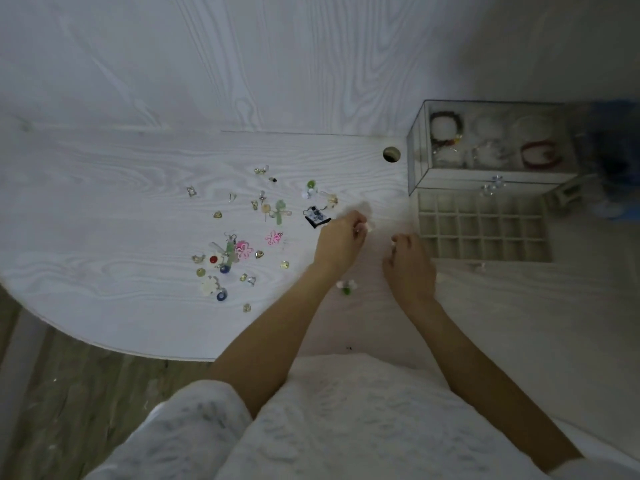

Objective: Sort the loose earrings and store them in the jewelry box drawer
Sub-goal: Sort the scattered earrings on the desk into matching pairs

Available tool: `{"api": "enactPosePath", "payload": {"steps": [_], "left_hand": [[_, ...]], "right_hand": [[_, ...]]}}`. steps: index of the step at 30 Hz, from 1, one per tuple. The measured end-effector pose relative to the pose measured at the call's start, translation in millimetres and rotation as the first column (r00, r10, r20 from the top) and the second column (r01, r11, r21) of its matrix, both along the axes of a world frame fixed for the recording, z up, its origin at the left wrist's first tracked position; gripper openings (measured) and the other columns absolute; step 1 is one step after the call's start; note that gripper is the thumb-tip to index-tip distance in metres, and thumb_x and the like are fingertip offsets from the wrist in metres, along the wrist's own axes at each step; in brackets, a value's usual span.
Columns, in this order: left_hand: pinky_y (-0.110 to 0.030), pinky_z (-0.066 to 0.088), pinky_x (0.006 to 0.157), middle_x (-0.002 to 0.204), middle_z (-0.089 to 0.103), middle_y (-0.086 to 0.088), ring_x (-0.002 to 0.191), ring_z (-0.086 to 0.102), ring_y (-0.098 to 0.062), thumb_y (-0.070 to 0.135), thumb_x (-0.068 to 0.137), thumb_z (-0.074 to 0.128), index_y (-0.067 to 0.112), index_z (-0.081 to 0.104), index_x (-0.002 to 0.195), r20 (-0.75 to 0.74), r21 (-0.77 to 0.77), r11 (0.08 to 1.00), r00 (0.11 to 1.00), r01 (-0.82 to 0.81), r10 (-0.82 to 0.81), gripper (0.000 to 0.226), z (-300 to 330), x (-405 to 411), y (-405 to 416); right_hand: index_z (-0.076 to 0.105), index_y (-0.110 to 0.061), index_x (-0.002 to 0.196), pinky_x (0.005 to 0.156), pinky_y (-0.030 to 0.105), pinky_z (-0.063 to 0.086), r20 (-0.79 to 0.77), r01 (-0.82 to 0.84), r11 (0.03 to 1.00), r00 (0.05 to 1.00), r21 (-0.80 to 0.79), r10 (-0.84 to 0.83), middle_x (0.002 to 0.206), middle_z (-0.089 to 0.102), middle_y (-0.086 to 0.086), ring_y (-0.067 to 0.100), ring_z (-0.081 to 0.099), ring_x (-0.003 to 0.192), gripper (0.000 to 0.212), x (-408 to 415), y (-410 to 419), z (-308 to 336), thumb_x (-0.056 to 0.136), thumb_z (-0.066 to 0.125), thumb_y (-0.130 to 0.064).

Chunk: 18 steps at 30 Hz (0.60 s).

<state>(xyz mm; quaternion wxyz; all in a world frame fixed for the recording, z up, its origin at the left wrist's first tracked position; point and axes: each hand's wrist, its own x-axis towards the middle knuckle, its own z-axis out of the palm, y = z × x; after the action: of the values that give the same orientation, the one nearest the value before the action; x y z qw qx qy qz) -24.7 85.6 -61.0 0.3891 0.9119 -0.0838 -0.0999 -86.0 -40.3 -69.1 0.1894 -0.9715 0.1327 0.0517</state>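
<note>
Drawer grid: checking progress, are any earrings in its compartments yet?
No: the pulled-out beige drawer grid shows only bare compartments.

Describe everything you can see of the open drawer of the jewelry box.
The drawer is pulled out from the base of the glass-walled box, toward the person. It looks pale beige, perhaps fabric-lined, and is split by thin walls into a grid of small square cells. All visible cells look empty. It lies flat over the table, just right of the right hand.

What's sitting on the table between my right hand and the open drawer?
Nothing: in the head view, only bare table separates the right hand from the drawer.
</note>
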Motion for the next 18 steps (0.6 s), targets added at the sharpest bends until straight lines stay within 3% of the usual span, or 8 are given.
{"api": "enactPosePath", "payload": {"steps": [3, 6, 10, 15, 18], "left_hand": [[-0.032, 0.045, 0.089, 0.114, 0.065, -0.014, 0.105, 0.06, -0.027, 0.012, 0.087, 0.057, 0.009, 0.051, 0.128, -0.078, 0.044, 0.997, 0.995, 0.068, -0.064, 0.042, 0, 5, -4], [-0.034, 0.039, 0.098, 0.129, 0.056, -0.016, 0.118, 0.051, -0.03, 0.004, 0.085, 0.055, 0.008, 0.038, 0.138, -0.123, 0.131, 0.974, 0.978, 0.184, -0.168, 0.056, -1, 9, -6], [-0.032, 0.035, 0.099, 0.133, 0.052, -0.014, 0.122, 0.047, -0.029, -0.003, 0.083, 0.05, 0.008, 0.037, 0.138, -0.162, 0.144, 0.962, 0.965, 0.232, -0.209, 0.058, 1, 8, -12], [-0.035, 0.04, 0.099, 0.127, 0.057, -0.018, 0.117, 0.053, -0.032, -0.002, 0.085, 0.048, 0.003, 0.044, 0.134, -0.17, 0.037, 0.977, 0.964, 0.212, -0.203, 0.049, 4, -4, -26], [-0.034, 0.037, 0.099, 0.128, 0.057, -0.017, 0.119, 0.051, -0.032, -0.003, 0.085, 0.046, 0.002, 0.044, 0.133, -0.161, 0.02, 0.968, 0.956, 0.25, -0.244, 0.049, 5, -8, -30]], "right_hand": [[0.048, -0.006, 0.118, 0.074, 0.037, 0.049, -0.057, 0.031, 0.998, 0.998, 0.047, -0.028, 0.12, 0.047, 0.014, 0.029, 0.053, 0.1, 0.04, -4, -3, 5, 0.082, 0.063, -0.015], [0.048, -0.005, 0.116, 0.073, 0.038, 0.049, -0.035, 0.042, 0.994, 0.999, 0.104, -0.038, 0.115, 0.049, 0.015, 0.029, 0.054, 0.095, 0.039, -2, -4, 4, 0.08, 0.063, -0.01], [0.048, -0.002, 0.118, 0.074, 0.041, 0.046, -0.016, 0.106, 0.987, 0.994, 0.118, -0.105, 0.115, 0.052, 0.021, 0.035, 0.053, 0.094, 0.03, 7, 2, 4, 0.089, 0.049, -0.008], [0.033, -0.001, 0.137, 0.087, 0.036, 0.039, -0.051, 0.109, 0.981, 0.993, 0.162, -0.102, 0.131, 0.046, 0.021, 0.034, 0.049, 0.113, 0.049, 16, 3, 2, 0.092, 0.049, -0.009], [0.034, 0.001, 0.137, 0.091, 0.037, 0.039, -0.037, 0.114, 0.977, 0.993, 0.178, -0.109, 0.133, 0.045, 0.022, 0.035, 0.047, 0.117, 0.048, 17, 1, 3, 0.093, 0.049, -0.009]]}}
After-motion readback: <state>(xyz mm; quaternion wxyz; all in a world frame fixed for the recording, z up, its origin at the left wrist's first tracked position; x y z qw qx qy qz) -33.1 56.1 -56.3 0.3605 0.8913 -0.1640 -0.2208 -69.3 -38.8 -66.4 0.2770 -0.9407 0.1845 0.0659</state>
